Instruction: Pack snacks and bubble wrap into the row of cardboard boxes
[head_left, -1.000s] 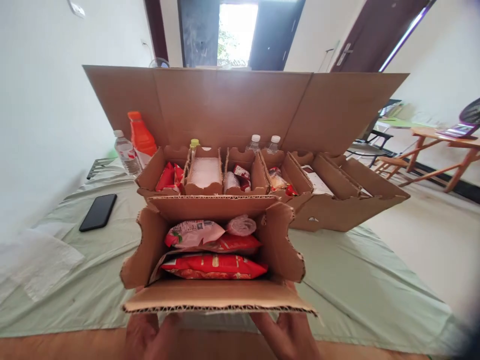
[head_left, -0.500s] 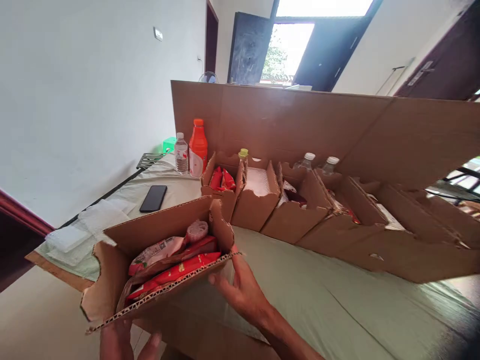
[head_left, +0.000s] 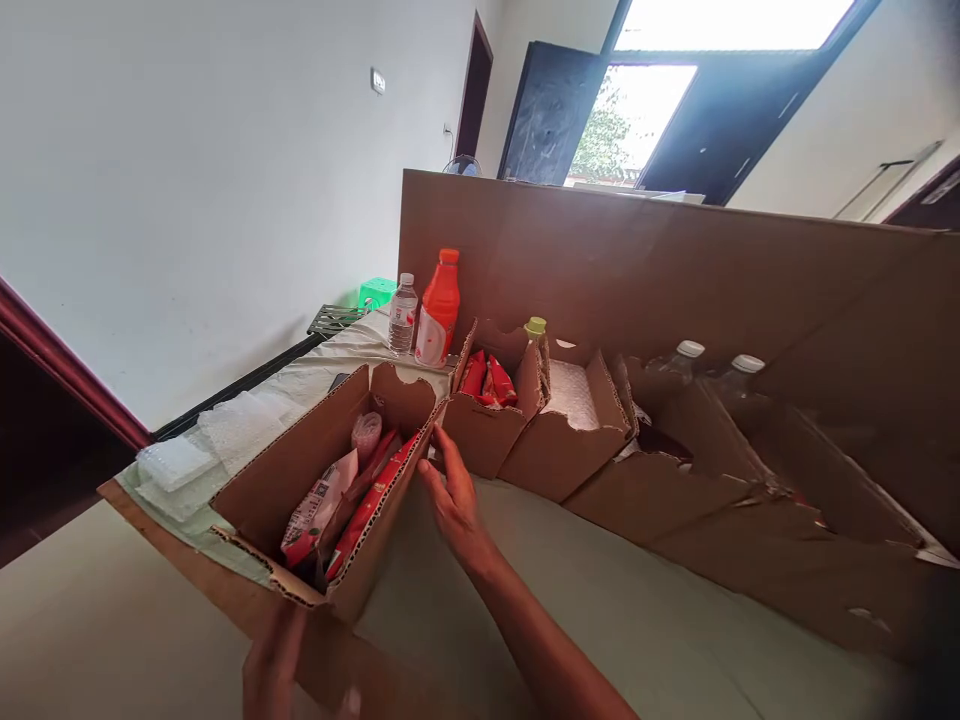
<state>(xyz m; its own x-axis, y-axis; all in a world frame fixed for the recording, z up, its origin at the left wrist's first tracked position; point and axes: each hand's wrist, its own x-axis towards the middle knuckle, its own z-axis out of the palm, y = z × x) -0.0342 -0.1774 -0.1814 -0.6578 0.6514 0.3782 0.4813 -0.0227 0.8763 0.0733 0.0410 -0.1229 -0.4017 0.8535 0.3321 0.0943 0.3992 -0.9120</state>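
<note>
A small open cardboard box rests tilted at the left end of the table, holding red snack packets and a white packet. My right hand lies against the box's right side wall, fingers stretched along it. Below the box's near end, my left hand is blurred and partly hidden, its fingers at the underside. Just right of the box stands a row of similar cardboard boxes, the nearest one holding red packets.
A tall cardboard flap rises behind the row. An orange bottle and a water bottle stand at the back left. White padding sheets lie left of the box. Pale green cloth covers the table. Wall on the left.
The view has swung left. The small box has moved left and away from me, down toward the table beside the row. My right hand slid from its near edge to its side wall.
</note>
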